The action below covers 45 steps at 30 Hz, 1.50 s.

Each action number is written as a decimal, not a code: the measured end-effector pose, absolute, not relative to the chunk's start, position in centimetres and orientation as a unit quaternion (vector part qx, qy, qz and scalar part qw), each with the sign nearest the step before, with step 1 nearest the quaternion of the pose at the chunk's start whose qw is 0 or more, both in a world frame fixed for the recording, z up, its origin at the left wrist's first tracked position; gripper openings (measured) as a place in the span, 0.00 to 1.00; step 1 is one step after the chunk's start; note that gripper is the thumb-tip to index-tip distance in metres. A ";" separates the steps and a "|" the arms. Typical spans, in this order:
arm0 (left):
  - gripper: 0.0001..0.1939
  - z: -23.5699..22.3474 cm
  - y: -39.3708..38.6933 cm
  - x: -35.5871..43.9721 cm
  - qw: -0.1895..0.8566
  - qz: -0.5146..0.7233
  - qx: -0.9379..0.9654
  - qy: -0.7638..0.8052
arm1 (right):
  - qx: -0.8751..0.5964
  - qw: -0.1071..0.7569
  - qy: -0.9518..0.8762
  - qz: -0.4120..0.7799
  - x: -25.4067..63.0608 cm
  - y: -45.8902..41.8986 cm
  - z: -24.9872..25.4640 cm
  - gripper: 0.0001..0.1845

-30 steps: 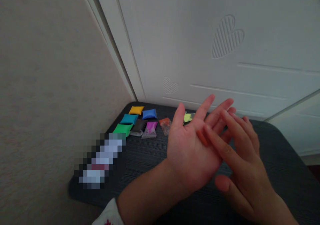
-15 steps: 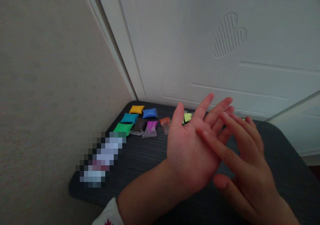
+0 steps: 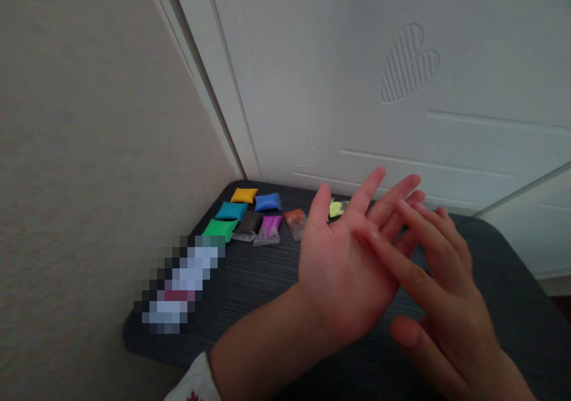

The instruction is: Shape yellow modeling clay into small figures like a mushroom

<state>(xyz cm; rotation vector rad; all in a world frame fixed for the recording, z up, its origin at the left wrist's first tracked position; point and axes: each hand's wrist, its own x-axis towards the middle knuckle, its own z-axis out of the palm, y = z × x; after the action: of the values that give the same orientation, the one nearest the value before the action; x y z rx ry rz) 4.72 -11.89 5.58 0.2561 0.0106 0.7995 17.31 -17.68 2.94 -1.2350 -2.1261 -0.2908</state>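
Observation:
My left hand (image 3: pixel 342 279) is held palm up above the dark table, its fingers stretched out and spread. Across it lies my right hand (image 3: pixel 450 297), palm down with the fingers extended. The right index fingertip touches the left palm near the base of the fingers, and the other right fingers rest over the left ones. Whether anything small sits under that fingertip cannot be seen. Behind the left thumb, an orange-brown packet (image 3: pixel 295 222) and a yellow-green packet (image 3: pixel 338 209) are partly covered by the hand.
On the dark table (image 3: pixel 250 276), toward the back left, lie several small packets: yellow (image 3: pixel 244 196), blue (image 3: pixel 267 202), teal (image 3: pixel 231 211), green (image 3: pixel 220 229), black (image 3: pixel 248 224) and purple (image 3: pixel 270 228). A blurred-out item (image 3: pixel 185 285) lies along the left edge. A white panel (image 3: pixel 312 80) stands behind.
My right index fingertip has shifted slightly over the left palm, and the right thumb has moved a little to the right. Both hands otherwise keep nearly the same pose.

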 end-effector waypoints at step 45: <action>0.31 5.0 -12.5 5.7 0.924 0.373 0.080 0.033 | -0.509 0.400 -0.761 -0.035 16.0 -18.0 4.3 0.04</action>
<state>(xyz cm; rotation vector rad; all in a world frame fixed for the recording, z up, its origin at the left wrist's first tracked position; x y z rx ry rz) 5.68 -12.53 5.02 0.1649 0.0668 0.7660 15.97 -17.99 4.25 -1.2878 -1.9258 -0.0897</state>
